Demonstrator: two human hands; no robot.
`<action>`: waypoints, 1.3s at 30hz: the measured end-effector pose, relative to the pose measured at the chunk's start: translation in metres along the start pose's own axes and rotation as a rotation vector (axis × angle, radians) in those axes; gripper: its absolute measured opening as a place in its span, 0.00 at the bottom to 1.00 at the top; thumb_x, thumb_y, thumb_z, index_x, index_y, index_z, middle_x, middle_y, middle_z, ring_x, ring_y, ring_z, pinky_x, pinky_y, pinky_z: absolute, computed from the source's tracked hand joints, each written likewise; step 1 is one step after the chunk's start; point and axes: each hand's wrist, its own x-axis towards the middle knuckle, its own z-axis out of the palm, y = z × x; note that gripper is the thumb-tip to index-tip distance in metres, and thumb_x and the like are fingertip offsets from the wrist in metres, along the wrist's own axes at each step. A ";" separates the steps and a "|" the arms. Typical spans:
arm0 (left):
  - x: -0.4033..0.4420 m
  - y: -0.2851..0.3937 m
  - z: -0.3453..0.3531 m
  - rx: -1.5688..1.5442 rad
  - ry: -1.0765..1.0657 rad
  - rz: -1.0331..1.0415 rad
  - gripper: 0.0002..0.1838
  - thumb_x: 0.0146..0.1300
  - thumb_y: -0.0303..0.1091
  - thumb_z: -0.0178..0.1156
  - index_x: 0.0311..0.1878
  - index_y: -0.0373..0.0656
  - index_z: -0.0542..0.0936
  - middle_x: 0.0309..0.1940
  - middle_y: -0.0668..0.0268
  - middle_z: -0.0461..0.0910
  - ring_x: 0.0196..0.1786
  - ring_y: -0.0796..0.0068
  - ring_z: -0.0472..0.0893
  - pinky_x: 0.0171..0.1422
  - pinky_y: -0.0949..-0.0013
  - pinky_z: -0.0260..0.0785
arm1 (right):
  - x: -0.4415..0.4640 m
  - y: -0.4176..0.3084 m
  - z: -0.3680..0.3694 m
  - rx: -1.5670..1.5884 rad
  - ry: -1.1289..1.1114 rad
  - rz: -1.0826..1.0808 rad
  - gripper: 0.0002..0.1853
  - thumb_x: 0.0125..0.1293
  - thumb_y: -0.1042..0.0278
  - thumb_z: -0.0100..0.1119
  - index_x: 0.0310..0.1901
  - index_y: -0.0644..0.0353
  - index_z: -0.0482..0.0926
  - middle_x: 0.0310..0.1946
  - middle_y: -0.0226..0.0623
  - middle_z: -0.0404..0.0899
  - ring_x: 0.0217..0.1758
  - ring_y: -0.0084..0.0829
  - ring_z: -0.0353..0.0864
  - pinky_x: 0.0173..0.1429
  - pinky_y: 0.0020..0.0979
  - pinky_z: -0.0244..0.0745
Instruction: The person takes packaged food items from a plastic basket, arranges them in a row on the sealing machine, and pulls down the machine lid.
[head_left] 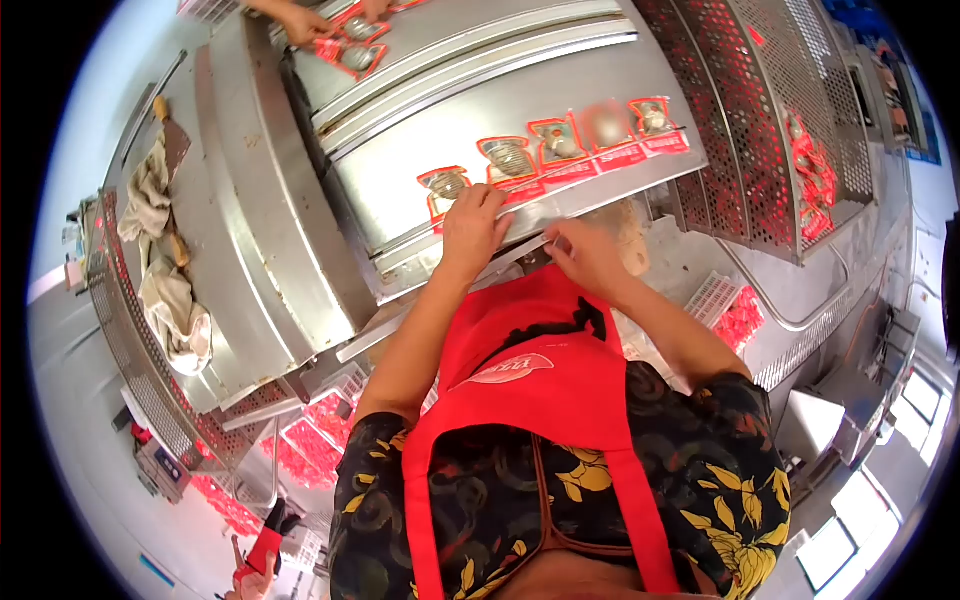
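My left hand [474, 226] lies over the front edge of a steel machine bed, fingers stretched out at the lower end of a red-and-clear packet [445, 184]. To its right, several similar packets stand in a row along the edge, among them a packet with a ribbed-looking round content [508, 158] and a packet at the far right end [654, 118]. My right hand [588, 258] is beside the front rail [520, 248], thumb and fingers curled together. Whatever those fingers hold, if anything, is too small to make out.
Across the machine bed [400, 150], another person's hand [303, 25] handles more packets [352, 50]. Perforated metal bins [720, 130] stand at the right. Cloths [172, 310] lie on a steel surface at left. Crates of red packets [735, 315] sit lower down.
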 end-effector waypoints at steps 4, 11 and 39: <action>0.011 0.003 0.024 0.074 0.015 0.095 0.06 0.53 0.30 0.67 0.35 0.44 0.81 0.34 0.63 0.77 0.39 0.59 0.77 0.43 0.60 0.72 | -0.067 0.015 -0.017 0.053 0.054 0.108 0.09 0.61 0.70 0.63 0.42 0.59 0.76 0.36 0.41 0.80 0.38 0.45 0.82 0.41 0.38 0.76; -0.008 0.022 0.016 0.190 0.002 0.102 0.17 0.50 0.35 0.71 0.43 0.43 0.79 0.37 0.60 0.77 0.43 0.56 0.76 0.48 0.57 0.69 | -0.176 0.028 -0.037 0.209 0.279 0.283 0.08 0.61 0.72 0.64 0.42 0.59 0.78 0.32 0.40 0.80 0.33 0.36 0.82 0.38 0.33 0.76; 0.046 -0.060 0.014 0.055 -0.589 0.206 0.13 0.68 0.24 0.54 0.53 0.34 0.77 0.49 0.55 0.80 0.50 0.64 0.79 0.57 0.67 0.71 | -0.548 0.148 0.169 0.362 1.566 1.701 0.22 0.53 0.58 0.71 0.50 0.55 0.81 0.32 0.37 0.83 0.38 0.37 0.84 0.42 0.34 0.78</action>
